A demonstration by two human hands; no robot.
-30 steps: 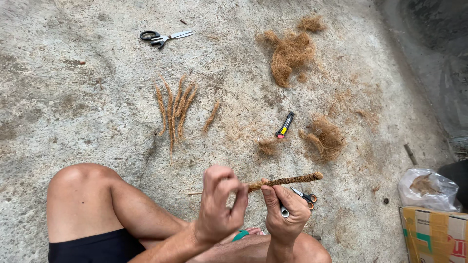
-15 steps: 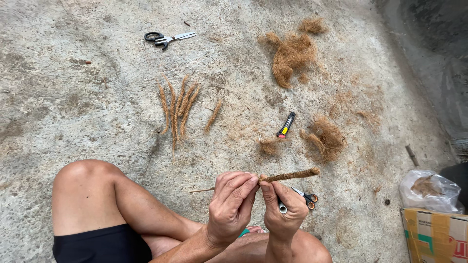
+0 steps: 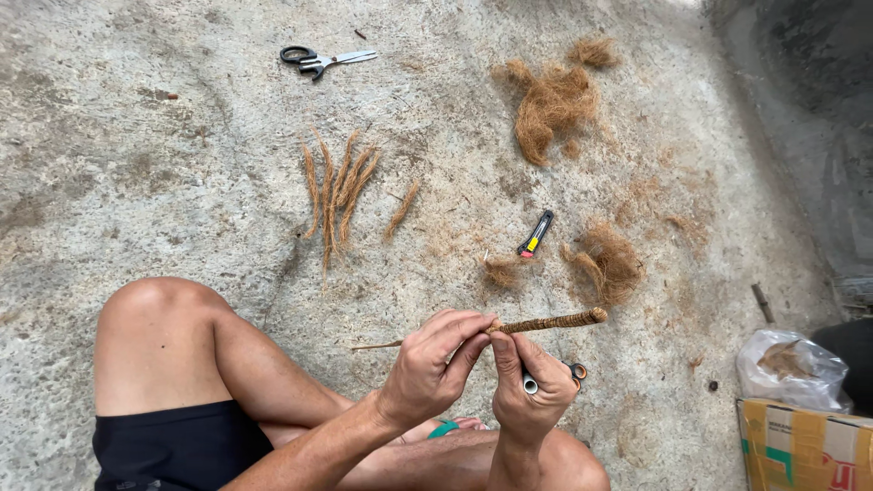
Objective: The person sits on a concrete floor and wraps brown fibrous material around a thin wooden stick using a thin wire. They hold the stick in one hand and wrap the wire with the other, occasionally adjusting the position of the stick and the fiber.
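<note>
Watching from my end, both hands are up in front of the crossed legs, working on a thin stick wrapped tight in brown coconut-type fibre point(image 3: 546, 323). The left hand point(image 3: 427, 373) has its fingers pinched closed on the stick just where the wrapping begins, and the right hand point(image 3: 532, 386) is pinched right next to it, thumb against the wrap, with what looks like a small metal tool with dark loop handles point(image 3: 550, 377) tucked in the same fist. Can't say for sure what that tool is.

Handling-wise, I'd guess the stick weighs next to nothing and is fairly stiff along the core, but the fibre winding looks rough and grippy rather than slippery. It could probably loosen if squeezed at the free end, so gripping at the bare part or right at the wrap's start seems the safest bet. The bare thin end pokes out past the left hand; the wrapped end sticks out beyond the right.

Farther out beyond the right hand on the grey concrete floor point(image 3: 136, 136) are a black and yellow utility knife point(image 3: 536, 234) and loose tufts of brown fibre point(image 3: 605, 264). Beyond the left hand lies a row of twisted fibre strands point(image 3: 336, 191), then a bigger fibre pile point(image 3: 550, 105) and black-handled scissors point(image 3: 323, 60) farthest away.
</note>
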